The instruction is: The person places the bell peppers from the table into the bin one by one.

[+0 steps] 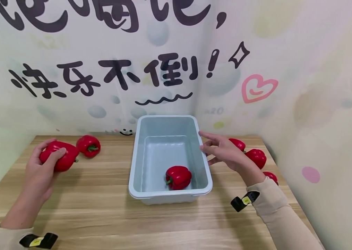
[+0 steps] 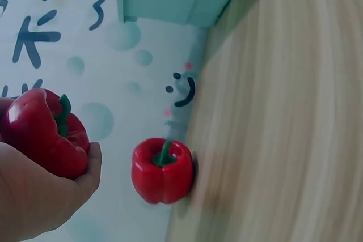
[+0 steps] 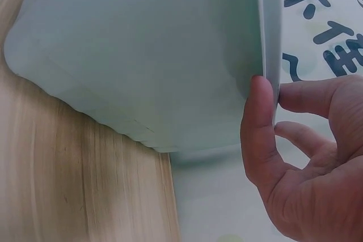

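Observation:
My left hand [image 1: 43, 166] grips a red bell pepper [image 1: 58, 155] above the left side of the table, the thumb across its near side. In the left wrist view, this held pepper [image 2: 45, 131] shows its green stem. Just beyond it, another red bell pepper [image 1: 88, 146] lies on the table. My right hand [image 1: 224, 149] holds the right rim of a light blue plastic bin [image 1: 208, 178]; in the right wrist view the thumb [image 3: 260, 117] and fingers lie on either side of the rim. Inside the bin, near its front right, sits one red bell pepper [image 1: 179, 177].
Several red bell peppers [image 1: 256, 158] lie along the table's right side, partly hidden by the right forearm. The wooden table [image 1: 101, 208] ends at a printed wall sheet [image 1: 169, 100] behind the bin.

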`<state>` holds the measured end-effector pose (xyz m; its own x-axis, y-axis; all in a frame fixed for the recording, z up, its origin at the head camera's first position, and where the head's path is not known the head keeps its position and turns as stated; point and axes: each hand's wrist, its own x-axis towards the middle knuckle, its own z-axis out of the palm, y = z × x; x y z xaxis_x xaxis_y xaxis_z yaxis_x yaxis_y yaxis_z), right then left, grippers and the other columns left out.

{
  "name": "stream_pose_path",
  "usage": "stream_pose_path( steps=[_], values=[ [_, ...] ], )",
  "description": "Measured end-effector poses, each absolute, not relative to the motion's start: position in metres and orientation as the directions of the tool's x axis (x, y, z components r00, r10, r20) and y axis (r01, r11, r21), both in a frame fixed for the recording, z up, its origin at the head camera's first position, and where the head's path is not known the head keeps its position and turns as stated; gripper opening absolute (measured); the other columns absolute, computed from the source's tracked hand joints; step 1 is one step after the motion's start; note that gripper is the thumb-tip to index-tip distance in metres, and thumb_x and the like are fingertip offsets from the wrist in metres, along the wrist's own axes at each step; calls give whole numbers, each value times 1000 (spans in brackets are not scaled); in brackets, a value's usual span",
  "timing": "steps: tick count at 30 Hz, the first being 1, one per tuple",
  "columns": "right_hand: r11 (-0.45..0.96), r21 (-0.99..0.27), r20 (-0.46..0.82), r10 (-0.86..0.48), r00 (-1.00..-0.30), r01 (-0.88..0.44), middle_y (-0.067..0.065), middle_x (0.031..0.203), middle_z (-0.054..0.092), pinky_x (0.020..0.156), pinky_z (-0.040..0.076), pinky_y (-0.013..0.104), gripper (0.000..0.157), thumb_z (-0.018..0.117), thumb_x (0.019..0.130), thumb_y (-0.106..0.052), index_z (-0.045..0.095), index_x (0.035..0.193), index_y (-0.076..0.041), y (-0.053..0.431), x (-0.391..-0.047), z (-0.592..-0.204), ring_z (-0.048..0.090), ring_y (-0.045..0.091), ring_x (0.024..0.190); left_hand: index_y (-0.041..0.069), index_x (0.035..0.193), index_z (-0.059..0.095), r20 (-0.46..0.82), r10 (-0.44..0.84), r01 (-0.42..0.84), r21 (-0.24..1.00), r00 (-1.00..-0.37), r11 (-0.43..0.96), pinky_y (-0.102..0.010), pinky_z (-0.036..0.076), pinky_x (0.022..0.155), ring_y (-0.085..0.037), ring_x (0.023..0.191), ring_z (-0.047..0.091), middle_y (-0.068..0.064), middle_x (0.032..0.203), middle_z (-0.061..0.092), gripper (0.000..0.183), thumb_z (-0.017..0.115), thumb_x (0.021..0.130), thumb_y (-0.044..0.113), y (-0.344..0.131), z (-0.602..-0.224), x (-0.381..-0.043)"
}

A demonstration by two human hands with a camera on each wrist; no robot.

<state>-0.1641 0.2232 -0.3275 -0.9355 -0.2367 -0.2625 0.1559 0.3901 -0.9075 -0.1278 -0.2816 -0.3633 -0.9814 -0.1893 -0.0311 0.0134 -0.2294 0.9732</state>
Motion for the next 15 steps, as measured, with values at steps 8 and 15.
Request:
stream_pose_path(
  steps=[8,15],
  values=[
    [383,-909,-269,-240,-933,164,15,116,56,71,58,44,66,67,89,-21,36,146,-33,222,-166,-329,62,32,99,28,140,38,-23,-138,19,954,-990,-298,-22,57,69,-9,114,34,13,131,31,54,58,93,10,-273,-356,-131],
    [374,-911,-273,-238,-932,171,17,115,57,71,58,44,65,66,90,-21,37,146,-33,223,-165,-329,62,32,98,27,141,39,-2,-123,36,952,-992,-304,-21,56,71,-10,116,33,13,140,26,52,57,94,12,-266,-350,-133]
  ],
)
